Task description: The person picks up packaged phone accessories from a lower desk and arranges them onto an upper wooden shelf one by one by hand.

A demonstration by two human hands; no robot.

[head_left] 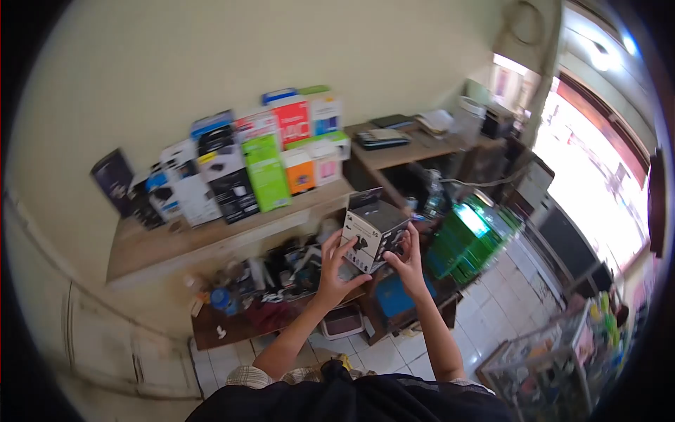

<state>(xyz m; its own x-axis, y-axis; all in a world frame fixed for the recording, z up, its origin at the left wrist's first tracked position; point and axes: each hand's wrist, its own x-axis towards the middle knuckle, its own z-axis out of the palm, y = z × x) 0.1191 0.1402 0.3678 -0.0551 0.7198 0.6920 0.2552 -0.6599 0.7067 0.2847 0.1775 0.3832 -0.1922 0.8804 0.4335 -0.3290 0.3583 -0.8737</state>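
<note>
Between my two hands is a small black-and-white product box (pixel 363 238), printed with pictures of a dark device. Its top flap stands up, so the box looks opened at the top; what lies inside is hidden. My left hand (pixel 335 266) grips the left side and lower edge, fingers against the printed face. On the opposite side, my right hand (pixel 409 261) holds the box with thumb in front and fingers along the side. The box is tilted and held in the air in front of the wooden shelf (pixel 158 247).
Several product boxes (pixel 266 172) stand along the shelf by the wall. Below it, a low table (pixel 211 330) carries cluttered small items. A green crate (pixel 460 239) stands right, near a desk (pixel 380 156). A glass display case (pixel 541 359) is at lower right.
</note>
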